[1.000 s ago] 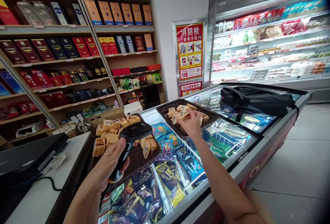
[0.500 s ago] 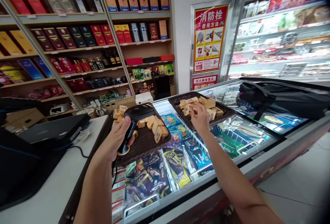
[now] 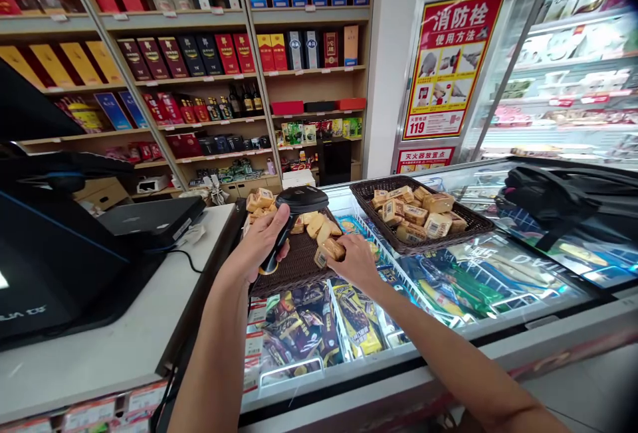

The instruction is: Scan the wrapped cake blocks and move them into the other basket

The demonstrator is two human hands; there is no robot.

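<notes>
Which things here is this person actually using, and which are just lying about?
In use:
scanner, held in the left grip
wrapped snack, touched by the right grip
left basket, under that snack
right basket, holding similar snacks

Just about:
black bag
wall poster
yellow packet, in the freezer

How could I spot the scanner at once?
Find the long freezer, then the brown basket beside the white counter. In front of this basket, the left grip holds the scanner: smooth, black and handled, unlike the tan packages behind it.
</notes>
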